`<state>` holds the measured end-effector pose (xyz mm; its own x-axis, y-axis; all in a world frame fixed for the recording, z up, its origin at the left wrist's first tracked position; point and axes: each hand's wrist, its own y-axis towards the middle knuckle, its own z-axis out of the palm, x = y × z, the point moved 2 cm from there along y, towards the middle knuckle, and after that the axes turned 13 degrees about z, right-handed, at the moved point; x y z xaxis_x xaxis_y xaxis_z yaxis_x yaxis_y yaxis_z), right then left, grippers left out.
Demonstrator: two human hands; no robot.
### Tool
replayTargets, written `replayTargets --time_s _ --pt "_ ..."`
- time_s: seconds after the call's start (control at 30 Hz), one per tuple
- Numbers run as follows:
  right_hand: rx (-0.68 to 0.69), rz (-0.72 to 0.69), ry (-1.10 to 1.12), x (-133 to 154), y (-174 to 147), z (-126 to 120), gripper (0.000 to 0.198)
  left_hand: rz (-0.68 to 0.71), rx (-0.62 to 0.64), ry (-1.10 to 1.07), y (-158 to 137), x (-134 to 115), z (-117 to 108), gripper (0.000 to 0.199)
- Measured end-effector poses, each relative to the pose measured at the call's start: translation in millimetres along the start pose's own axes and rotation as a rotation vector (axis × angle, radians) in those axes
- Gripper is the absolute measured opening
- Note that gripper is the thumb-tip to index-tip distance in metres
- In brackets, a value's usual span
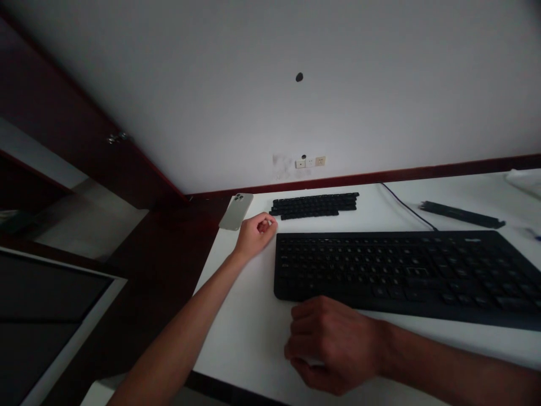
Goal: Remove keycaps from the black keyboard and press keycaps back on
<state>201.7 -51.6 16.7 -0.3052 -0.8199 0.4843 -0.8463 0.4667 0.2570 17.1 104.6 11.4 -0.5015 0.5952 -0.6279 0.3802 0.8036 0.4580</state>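
Your left hand (256,234) has its fingers curled in at the left end of the loose rows of keys (315,206), just beside the phone (237,212). Your right hand (332,344) is curled at the near left edge of the black keyboard (359,268), which lies on the white table (249,316). You cannot tell whether either hand grips anything.

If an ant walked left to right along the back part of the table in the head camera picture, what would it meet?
Phone → left hand → black keys → thin cord → long black strip → a pale thing too blurry to name.
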Motion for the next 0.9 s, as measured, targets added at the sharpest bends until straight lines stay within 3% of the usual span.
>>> replayTargets --time_s 0.17,0.43,0.9 --pt "0.076 0.123 0.067 -0.8 -1.1 1.8 0.006 -0.028 0.035 0.02 0.4 4.8 3.9 0.021" --pt "0.074 0.152 0.1 -2.7 -1.4 3.4 0.007 -0.021 0.179 0.267 4.6 1.8 10.2 0.039" --pt "0.064 0.118 0.072 -4.5 -1.9 5.7 0.008 0.059 0.135 0.275 5.4 1.4 6.6 0.013"
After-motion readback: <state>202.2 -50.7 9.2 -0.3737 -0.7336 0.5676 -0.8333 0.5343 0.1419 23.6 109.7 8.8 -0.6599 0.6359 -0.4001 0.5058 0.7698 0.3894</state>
